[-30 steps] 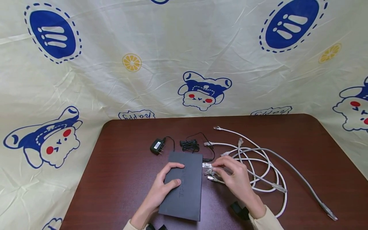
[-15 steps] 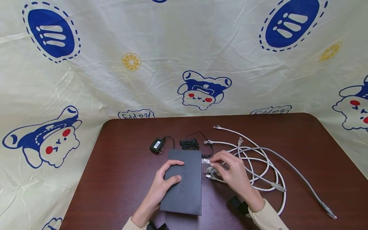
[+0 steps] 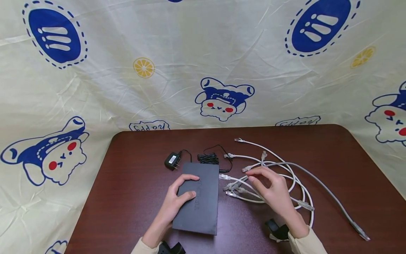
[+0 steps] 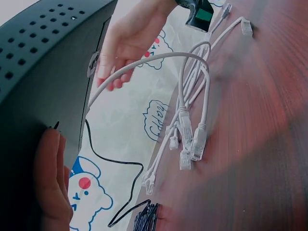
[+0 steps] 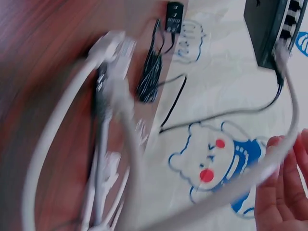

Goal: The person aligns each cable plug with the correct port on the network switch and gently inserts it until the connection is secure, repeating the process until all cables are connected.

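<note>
Easing right hand [image 3: 274, 192] off white plug [image 3: 224, 176], my fingers loosely bent now; plug sits at dark box's [image 3: 203, 211] two o'clock, left hand [image 3: 173, 200] still gripping box at nine.

In the head view I see a brown table [image 3: 127, 197] across the lower middle of the frame, its far corners rounded. Behind it hangs a creased pale cloth [image 3: 177, 38], on which I make out a blue oval [image 3: 55, 35] at upper left, a second oval [image 3: 321, 26] at upper right, a yellow slice [image 3: 143, 67] right of the first, an upside-down bear [image 3: 223, 102] at centre, and inverted lettering [image 3: 149, 125] just above the far edge.
</note>
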The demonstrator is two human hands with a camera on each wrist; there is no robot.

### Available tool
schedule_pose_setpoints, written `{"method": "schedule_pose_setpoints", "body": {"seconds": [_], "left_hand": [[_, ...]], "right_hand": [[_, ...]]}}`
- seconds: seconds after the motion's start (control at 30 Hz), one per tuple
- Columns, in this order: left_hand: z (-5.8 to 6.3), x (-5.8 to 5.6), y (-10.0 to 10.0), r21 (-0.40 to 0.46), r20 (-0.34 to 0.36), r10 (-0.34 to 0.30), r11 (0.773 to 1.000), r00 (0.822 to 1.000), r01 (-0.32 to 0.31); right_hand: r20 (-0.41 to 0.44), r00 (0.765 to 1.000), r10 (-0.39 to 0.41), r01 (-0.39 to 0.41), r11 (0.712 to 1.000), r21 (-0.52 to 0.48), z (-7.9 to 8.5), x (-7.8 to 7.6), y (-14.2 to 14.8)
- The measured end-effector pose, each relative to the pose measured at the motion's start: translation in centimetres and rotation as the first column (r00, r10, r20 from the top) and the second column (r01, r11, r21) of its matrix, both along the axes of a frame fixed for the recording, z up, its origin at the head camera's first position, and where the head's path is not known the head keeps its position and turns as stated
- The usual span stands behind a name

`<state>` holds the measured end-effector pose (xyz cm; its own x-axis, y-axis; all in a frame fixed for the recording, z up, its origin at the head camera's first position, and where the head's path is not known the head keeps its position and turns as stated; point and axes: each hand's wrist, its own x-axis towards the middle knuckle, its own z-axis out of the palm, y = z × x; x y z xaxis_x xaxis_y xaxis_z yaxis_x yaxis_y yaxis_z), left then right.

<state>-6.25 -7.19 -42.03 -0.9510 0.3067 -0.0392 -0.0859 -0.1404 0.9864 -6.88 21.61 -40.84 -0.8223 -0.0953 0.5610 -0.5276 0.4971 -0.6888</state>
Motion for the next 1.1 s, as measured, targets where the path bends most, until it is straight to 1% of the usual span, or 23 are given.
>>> {"method": "schedule_pose_setpoints", "body": {"seconds": [0.13, 0.2, 0.3, 0.47, 0.57, 0.7, 0.9, 0.97, 1.1], "left_hand": [[-0.1, 0.0, -0.3, -0.026, -0.025, -0.010, 1.000, 1.000, 0.010], [-0.2, 0.0, -0.4, -0.033, -0.037, -0.017, 0.999, 0.999, 0.016], [-0.3, 0.0, -0.5, -0.033, -0.047, -0.027, 0.999, 0.999, 0.025], [-0.4, 0.1, -0.6, -0.026, -0.055, -0.030, 0.999, 0.998, 0.029], [-0.6, 0.1, -0.6, -0.027, -0.061, -0.031, 0.999, 0.998, 0.029], [-0.7, 0.2, -0.6, -0.033, -0.065, -0.029, 0.999, 0.997, 0.027], [-0.7, 0.3, -0.6, -0.039, -0.064, -0.024, 0.999, 0.998, 0.022], [-0.7, 0.3, -0.6, -0.036, -0.060, -0.025, 0.999, 0.998, 0.023], [-0.8, 0.3, -0.6, -0.028, -0.053, -0.028, 0.999, 0.998, 0.027]], "right_hand": [[0.043, 0.996, -0.073, 0.071, 0.996, 0.054, -0.3, 0.1, 1.1], [0.064, 0.994, -0.094, 0.088, 0.992, 0.092, -0.7, 0.0, 1.4], [0.107, 0.990, -0.091, 0.077, 0.989, 0.126, -1.5, -0.1, 1.5], [0.201, 0.978, -0.057, 0.025, 0.987, 0.161, -2.8, -0.2, 1.4], [0.280, 0.960, -0.028, -0.016, 0.988, 0.155, -3.2, -0.3, 1.3], [0.384, 0.923, 0.002, -0.052, 0.992, 0.119, -3.3, -0.4, 1.2], [0.457, 0.889, 0.019, -0.079, 0.991, 0.111, -3.3, -0.5, 1.4], [0.477, 0.879, 0.011, -0.075, 0.990, 0.115, -3.3, -0.5, 1.4], [0.521, 0.854, 0.009, -0.059, 0.995, 0.081, -3.3, -0.5, 1.4]]}}
